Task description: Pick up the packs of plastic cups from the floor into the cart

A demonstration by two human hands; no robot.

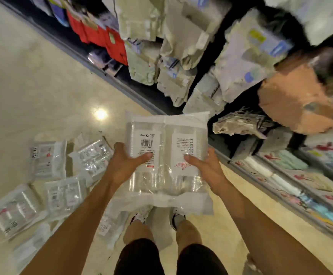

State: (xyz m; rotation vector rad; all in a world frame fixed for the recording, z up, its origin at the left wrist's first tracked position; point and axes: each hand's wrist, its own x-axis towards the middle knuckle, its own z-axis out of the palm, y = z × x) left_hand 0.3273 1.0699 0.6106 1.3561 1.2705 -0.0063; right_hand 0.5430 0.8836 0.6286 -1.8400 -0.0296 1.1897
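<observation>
Pack of plastic cups (165,155): held up in both hands above the feet, clear wrap, barcode label facing up.
Left hand (125,165): fingers clamped on the pack's left edge, thumb flat across the label, other fingers curled underneath.
Right hand (207,167): thumb pressed on the pack's right label, fingers closed under that edge.
Other packs (62,175): scattered flat on the floor (33,86), left of the held pack.
Shelves (241,76): stocked with wrapped goods, beyond and right of the held pack.
Arms: both bare forearms stretched forward, converging on the pack.
</observation>
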